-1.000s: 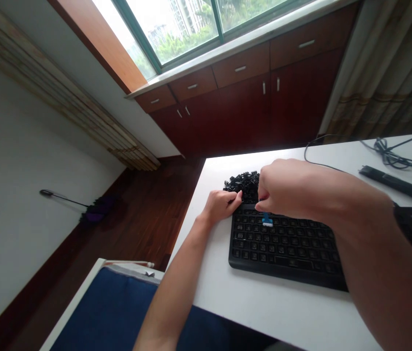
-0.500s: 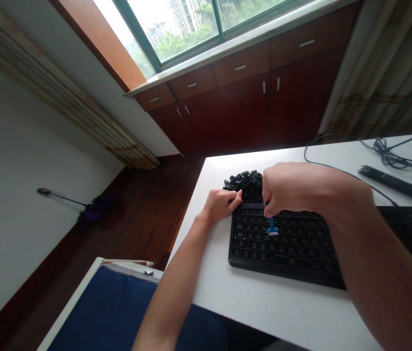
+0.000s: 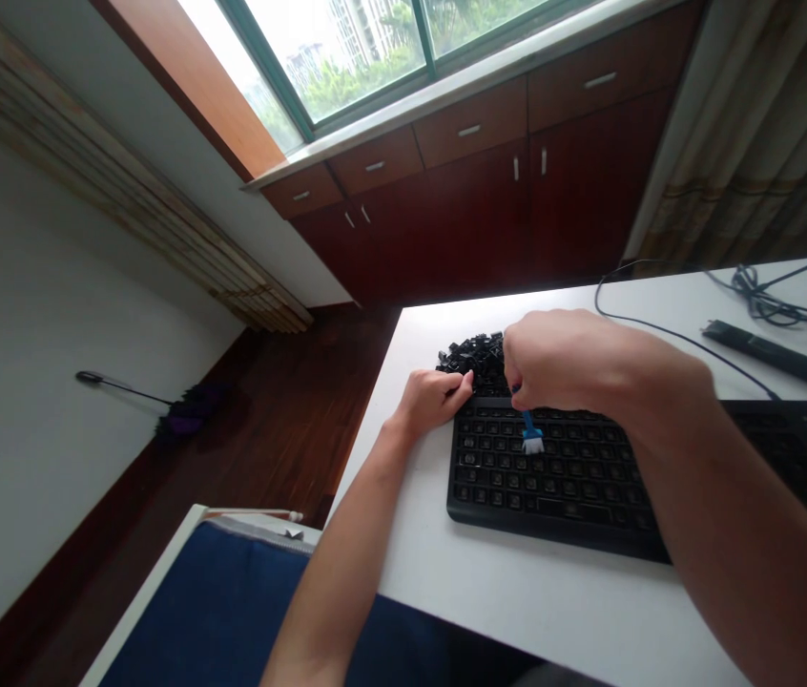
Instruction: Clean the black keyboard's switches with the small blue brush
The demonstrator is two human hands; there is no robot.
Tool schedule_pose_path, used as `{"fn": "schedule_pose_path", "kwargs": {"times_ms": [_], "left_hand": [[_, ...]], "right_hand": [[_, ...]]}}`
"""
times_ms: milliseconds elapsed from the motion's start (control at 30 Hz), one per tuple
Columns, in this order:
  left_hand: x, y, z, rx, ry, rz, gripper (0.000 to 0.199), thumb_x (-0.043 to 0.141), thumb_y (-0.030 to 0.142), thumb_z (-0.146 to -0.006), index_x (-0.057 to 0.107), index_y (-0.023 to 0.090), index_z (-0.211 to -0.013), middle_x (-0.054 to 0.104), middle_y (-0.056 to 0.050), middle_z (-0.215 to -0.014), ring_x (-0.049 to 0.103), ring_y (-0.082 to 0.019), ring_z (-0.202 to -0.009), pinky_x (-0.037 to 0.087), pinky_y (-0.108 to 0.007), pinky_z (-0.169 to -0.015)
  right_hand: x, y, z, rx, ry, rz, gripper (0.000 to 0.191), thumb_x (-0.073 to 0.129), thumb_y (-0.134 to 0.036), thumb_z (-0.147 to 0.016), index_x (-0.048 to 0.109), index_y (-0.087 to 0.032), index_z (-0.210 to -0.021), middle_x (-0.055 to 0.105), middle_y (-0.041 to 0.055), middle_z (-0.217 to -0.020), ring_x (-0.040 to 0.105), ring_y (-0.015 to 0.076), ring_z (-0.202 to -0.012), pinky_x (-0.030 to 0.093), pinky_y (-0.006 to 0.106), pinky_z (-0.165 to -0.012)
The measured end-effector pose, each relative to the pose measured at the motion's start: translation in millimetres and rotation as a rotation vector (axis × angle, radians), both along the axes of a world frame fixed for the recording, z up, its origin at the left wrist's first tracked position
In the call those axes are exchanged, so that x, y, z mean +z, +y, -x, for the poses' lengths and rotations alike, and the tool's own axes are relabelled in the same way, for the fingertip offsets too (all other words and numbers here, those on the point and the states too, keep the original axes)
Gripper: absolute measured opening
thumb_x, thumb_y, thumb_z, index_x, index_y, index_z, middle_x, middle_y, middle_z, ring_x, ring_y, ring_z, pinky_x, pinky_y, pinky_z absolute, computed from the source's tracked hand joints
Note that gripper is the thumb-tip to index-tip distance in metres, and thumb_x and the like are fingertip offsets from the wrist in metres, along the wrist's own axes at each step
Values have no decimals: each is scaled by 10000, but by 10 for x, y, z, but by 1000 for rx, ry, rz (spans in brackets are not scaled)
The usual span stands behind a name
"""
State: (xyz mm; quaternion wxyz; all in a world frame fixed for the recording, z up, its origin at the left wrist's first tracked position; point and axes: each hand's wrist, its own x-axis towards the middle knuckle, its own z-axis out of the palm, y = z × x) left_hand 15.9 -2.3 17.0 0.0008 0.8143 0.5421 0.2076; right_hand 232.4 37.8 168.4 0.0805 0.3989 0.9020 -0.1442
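A black keyboard (image 3: 568,482) with its keycaps off lies on the white table. My right hand (image 3: 553,358) is closed round the handle of a small blue brush (image 3: 532,434) and hovers over the keyboard's upper part. The brush's white bristles point down at the bare key sockets on the left side. My left hand (image 3: 434,398) is closed at the keyboard's upper left corner, with its thumb along the edge; the fingertips are partly hidden. Just beyond both hands is a heap of loose black keycaps (image 3: 467,355).
A long black strip (image 3: 775,355) lies at the table's back right, near a coiled black cable (image 3: 761,296). A blue padded chair (image 3: 210,611) stands left of the table (image 3: 518,592). On the floor by the wall is a long-handled purple duster (image 3: 189,410).
My right hand and the brush have shifted slightly left and away from me over the keyboard, and more of the bristles shows. My left hand stays in place.
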Motion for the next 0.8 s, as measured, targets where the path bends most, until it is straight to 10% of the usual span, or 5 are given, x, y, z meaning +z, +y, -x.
{"fn": "schedule_pose_path", "kwargs": {"times_ms": [233,800], "left_hand": [[2,-1,4,-4,3,3,503,442,345,-963,408,155,-498,432,32,-468,318,-65,-448,241,-250,-519],[5,-3,6,-3,1,5,499,441,345,-961,403,156,-500,440,30,-471,324,-67,-454,243,-250,-521]], "right_hand": [[38,-101,-48,30,60,-126,141,648,-325,-673,728,-218,-718,621,37,-577,519,158,-459,301,283,-472],[103,-125,35,38,-55,141,154,696,-334,-642,706,-184,-673,597,5,-555,509,130,-463,324,257,-451]]}}
